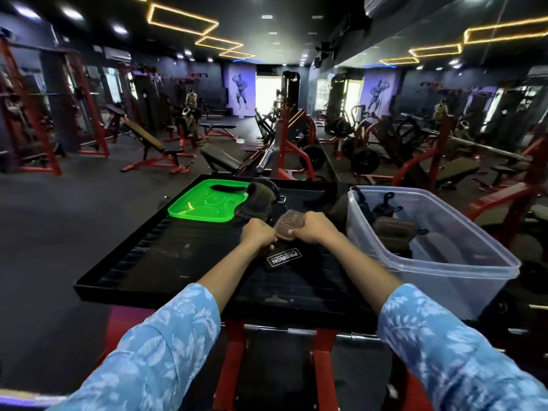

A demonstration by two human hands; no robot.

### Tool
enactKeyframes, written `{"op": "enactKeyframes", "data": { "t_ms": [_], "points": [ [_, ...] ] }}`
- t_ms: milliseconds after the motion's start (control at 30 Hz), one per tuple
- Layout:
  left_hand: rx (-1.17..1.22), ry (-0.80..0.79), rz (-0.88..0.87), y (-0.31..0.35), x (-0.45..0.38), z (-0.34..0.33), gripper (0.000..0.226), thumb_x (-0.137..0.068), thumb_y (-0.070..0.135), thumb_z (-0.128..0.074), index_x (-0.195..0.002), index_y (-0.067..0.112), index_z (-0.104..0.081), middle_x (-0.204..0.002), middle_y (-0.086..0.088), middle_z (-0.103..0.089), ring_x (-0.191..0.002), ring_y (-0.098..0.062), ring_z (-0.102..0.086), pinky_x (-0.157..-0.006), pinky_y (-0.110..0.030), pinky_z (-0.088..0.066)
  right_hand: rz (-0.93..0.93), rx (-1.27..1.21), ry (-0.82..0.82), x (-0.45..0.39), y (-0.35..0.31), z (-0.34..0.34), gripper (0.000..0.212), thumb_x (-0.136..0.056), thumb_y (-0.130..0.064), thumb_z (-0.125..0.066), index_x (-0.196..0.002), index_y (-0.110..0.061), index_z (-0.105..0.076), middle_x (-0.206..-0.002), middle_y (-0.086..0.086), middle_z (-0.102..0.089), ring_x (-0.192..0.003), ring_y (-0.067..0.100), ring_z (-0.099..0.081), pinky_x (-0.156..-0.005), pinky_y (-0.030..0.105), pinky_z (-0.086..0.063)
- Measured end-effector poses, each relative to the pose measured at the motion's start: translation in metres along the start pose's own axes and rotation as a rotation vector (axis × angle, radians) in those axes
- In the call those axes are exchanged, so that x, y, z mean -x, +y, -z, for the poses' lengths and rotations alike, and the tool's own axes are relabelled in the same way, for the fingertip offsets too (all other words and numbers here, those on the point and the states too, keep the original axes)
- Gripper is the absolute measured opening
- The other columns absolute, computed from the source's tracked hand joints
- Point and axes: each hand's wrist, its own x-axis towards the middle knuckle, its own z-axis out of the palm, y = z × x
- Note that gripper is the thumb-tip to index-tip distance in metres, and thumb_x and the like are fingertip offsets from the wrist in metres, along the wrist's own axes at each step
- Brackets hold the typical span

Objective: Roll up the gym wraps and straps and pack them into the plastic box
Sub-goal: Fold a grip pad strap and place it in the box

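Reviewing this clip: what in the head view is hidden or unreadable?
- Fingers of the left hand and right hand: curled under, hidden by the knuckles.
- Brown wrap: ends covered by both hands.
- Plastic box contents: dark, blurred through the wall; count unclear.
- Dark items beside the green lid: too dim to identify.

Both arms extended; left hand (258, 236) and right hand (311, 227) fisted, side by side.

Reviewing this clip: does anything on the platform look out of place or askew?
Only minor things. The plastic box overhangs the black platform at its right edge. The green lid lies off the box, with a dark strap across its far edge. Nothing looks spilled or damaged.
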Motion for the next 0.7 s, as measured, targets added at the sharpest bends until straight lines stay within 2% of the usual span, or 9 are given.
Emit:
{"op": "enactKeyframes", "data": {
  "t_ms": [67, 133, 200, 267, 367, 433, 533, 600, 700],
  "points": [
    [0.020, -0.018, -0.017, -0.005, -0.008, 0.004, 0.029, -0.084, 0.009, -0.054, -0.057, 0.015, -0.060, -0.074, -0.012, -0.070, -0.044, -0.014, -0.056, -0.052, -0.026, -0.050, -0.052, -0.023, 0.058, -0.016, 0.001, -0.008, 0.047, -0.082, -0.045, -0.062, -0.106, -0.004, -0.060, -0.115, 0.017, -0.062, -0.107, 0.032, -0.058, -0.079, 0.032, -0.046],
    [0.040, -0.018, -0.043, -0.009, -0.019, 0.009, 0.029, -0.085, 0.006, -0.049, -0.058, 0.016, -0.058, -0.066, -0.004, -0.066, -0.039, -0.009, -0.053, -0.047, -0.023, -0.047, -0.090, -0.007, 0.104, -0.034, -0.006, -0.012, 0.057, -0.081, -0.051, -0.061, -0.115, -0.006, -0.054, -0.124, 0.018, -0.055, -0.114, 0.034, -0.052, -0.087, 0.035, -0.044],
    [0.045, -0.021, -0.071, -0.011, -0.029, 0.011, 0.029, -0.083, 0.004, -0.047, -0.058, 0.016, -0.057, -0.067, -0.005, -0.067, -0.046, -0.014, -0.057, -0.054, -0.029, -0.053, -0.117, 0.064, 0.127, -0.048, -0.014, -0.016, 0.069, -0.078, -0.058, -0.060, -0.125, -0.009, -0.047, -0.132, 0.017, -0.047, -0.124, 0.035, -0.043, -0.098, 0.041, -0.038],
    [0.031, -0.042, -0.112, -0.013, -0.040, 0.010, 0.029, -0.082, 0.006, -0.049, -0.057, 0.017, -0.057, -0.075, -0.012, -0.071, -0.057, -0.023, -0.061, -0.069, -0.036, -0.056, -0.120, 0.161, 0.087, -0.059, -0.022, -0.025, 0.080, -0.074, -0.066, -0.059, -0.129, -0.010, -0.044, -0.137, 0.015, -0.044, -0.129, 0.033, -0.038, -0.105, 0.044, -0.031],
    [0.014, -0.040, -0.138, -0.016, -0.060, 0.008, 0.028, -0.078, 0.006, -0.048, -0.055, 0.018, -0.057, -0.078, -0.016, -0.072, -0.063, -0.025, -0.064, -0.077, -0.041, -0.057, -0.151, 0.214, -0.009, -0.072, -0.026, -0.043, 0.083, -0.072, -0.068, -0.058, -0.131, -0.010, -0.046, -0.139, 0.015, -0.043, -0.130, 0.032, -0.038, -0.108, 0.044, -0.029],
    [0.003, -0.041, -0.162, -0.016, -0.071, 0.007, 0.029, -0.077, 0.006, -0.046, -0.053, 0.019, -0.057, -0.078, -0.016, -0.072, -0.071, -0.028, -0.067, -0.076, -0.043, -0.057, -0.158, 0.233, 0.019, -0.077, -0.023, -0.056, 0.084, -0.070, -0.068, -0.060, -0.128, -0.008, -0.048, -0.136, 0.016, -0.045, -0.127, 0.033, -0.041, -0.104, 0.044, -0.032],
    [-0.040, 0.012, -0.213, -0.018, -0.084, 0.005, 0.027, -0.080, 0.011, -0.050, -0.057, 0.023, -0.058, -0.079, -0.010, -0.072, -0.083, -0.031, -0.066, -0.077, -0.038, -0.055, -0.139, 0.238, 0.058, -0.082, -0.017, -0.060, 0.065, -0.076, -0.048, -0.064, -0.124, -0.007, -0.051, -0.130, 0.016, -0.050, -0.121, 0.034, -0.047, -0.098, 0.042, -0.040],
    [-0.015, 0.046, -0.263, -0.019, -0.088, 0.004, 0.025, -0.082, 0.012, -0.055, -0.062, 0.025, -0.060, -0.066, 0.000, -0.066, -0.077, -0.027, -0.066, -0.071, -0.030, -0.051, -0.133, 0.151, 0.056, -0.086, -0.012, -0.052, 0.046, -0.077, -0.031, -0.062, -0.117, -0.007, -0.059, -0.122, 0.015, -0.059, -0.113, 0.033, -0.055, -0.091, 0.038, -0.046],
    [0.020, 0.088, -0.390, -0.015, -0.084, 0.005, 0.018, -0.081, 0.009, -0.056, -0.071, 0.021, -0.065, -0.055, 0.010, -0.053, -0.066, -0.021, -0.058, -0.065, -0.026, -0.042, -0.172, -0.107, 0.259, -0.091, -0.007, -0.029, 0.032, -0.085, -0.023, -0.057, -0.107, -0.001, -0.064, -0.110, 0.023, -0.063, -0.104, 0.039, -0.059, -0.085, 0.038, -0.048]
  ]
}}
